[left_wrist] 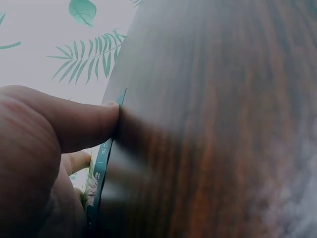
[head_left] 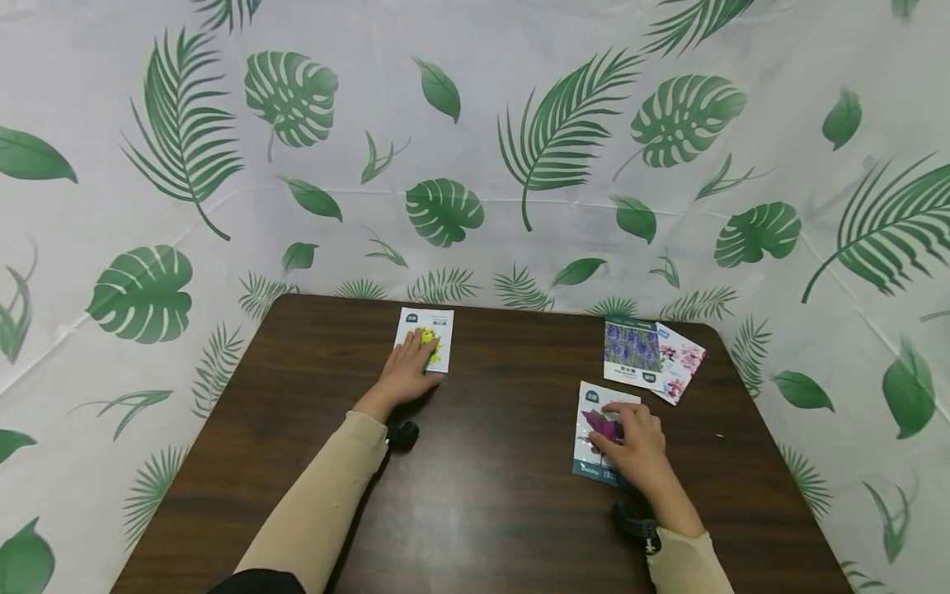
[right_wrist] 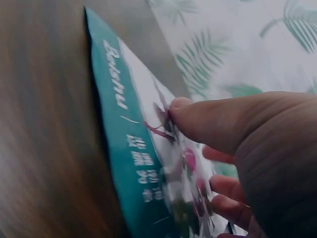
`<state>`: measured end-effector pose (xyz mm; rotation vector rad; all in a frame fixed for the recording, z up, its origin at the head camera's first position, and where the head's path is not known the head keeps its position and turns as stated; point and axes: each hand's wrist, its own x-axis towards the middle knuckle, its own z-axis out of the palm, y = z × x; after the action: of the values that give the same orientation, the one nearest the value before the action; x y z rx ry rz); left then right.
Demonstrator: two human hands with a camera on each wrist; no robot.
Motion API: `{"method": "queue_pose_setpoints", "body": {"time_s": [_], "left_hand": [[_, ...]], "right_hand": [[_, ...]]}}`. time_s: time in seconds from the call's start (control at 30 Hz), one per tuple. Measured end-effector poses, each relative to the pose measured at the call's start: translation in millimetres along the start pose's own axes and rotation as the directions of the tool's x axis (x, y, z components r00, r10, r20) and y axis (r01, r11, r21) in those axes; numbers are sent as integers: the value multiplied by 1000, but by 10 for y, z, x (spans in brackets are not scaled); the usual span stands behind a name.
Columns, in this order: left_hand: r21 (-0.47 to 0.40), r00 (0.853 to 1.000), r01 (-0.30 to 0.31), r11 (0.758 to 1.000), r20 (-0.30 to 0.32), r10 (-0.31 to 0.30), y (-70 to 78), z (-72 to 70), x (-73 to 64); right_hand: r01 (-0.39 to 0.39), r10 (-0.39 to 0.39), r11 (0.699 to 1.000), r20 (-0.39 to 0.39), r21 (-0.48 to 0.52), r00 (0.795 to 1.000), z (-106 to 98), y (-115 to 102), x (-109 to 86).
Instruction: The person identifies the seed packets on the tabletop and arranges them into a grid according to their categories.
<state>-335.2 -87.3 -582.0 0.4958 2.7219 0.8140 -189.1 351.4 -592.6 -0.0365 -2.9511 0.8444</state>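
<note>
My left hand [head_left: 406,375] rests on a white seed packet [head_left: 446,320] with yellow flowers, near the table's back edge. Its fingers lie over the picture; in the left wrist view the thumb [left_wrist: 89,124] touches the packet's green end. To the right, my right hand [head_left: 640,445] grips a white seed packet [head_left: 590,398] with a purple flower, fingers bent. In the right wrist view, its thumb [right_wrist: 208,121] and fingertips bear on the creased front of this packet [right_wrist: 114,99]. Its green band with white lettering faces the wrist camera.
Beyond the right hand lie a packet with purple flower spikes [head_left: 631,346] and a pink-blossom packet [head_left: 686,355], partly under it. The dark wooden table [head_left: 490,462] meets a white leaf-print cloth [head_left: 475,124] behind. Each wrist wears a black strap.
</note>
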Motion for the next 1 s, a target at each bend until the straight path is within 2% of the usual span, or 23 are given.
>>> {"method": "queue_pose_setpoints", "body": {"time_s": [0.4,0.7,1.0], "left_hand": [[45,1000,10,999,15,-10,14,41,40],[57,1000,11,998,-3,-11,-3,67,25],[42,1000,15,999,0,-15,-16,43,26]], "right_hand": [[128,-128,992,8,6,992,163,-282,62],[117,-113,992,67,-56,991,318,-415,199],[108,-104,993,95,-40,990,423,-574,362]]}}
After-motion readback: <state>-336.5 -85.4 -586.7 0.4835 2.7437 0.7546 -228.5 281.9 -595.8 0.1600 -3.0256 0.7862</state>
